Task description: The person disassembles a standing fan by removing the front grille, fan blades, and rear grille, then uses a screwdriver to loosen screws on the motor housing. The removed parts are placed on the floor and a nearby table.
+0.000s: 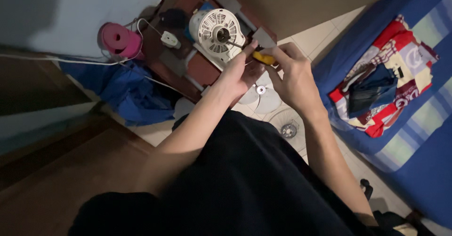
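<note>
Both hands meet over the far edge of a dark red-brown tabletop (197,71), w/ little free room: the white fan motor housing (217,31) sits right in front of the fingers, a grey bracket (263,37) just beside it.

Right hand (295,78): grip clenched round the yellow handle of 1 screwdriver (262,57); its thin metal shaft runs up-left to the hub at the middle of the housing. Left hand (241,71): fingers pinch at the shaft/handle junction, touching the tool; can't tell how firmly.

Count: 1 motor housing w/ slotted vents, 1 screwdriver, 2 hands, 1 white plug (170,39) on a white cord (70,60), 1 pink roll (118,38) at the tabletop's left edge.

Below the hands, on the tiled floor (320,36): 1 set of white fan blades (261,94) and 1 round wire fan guard (287,125), near each other, partly hidden by the forearms. Blue cloth (129,92) is bunched left of the tabletop, under the cord.

Right side: a bed w/ blue sheet (423,170) close to the right forearm, a red patterned cloth (400,76) and 1 dark folded item (372,92) lying on it. The person's dark-clothed lap (245,184) fills the lower middle.
</note>
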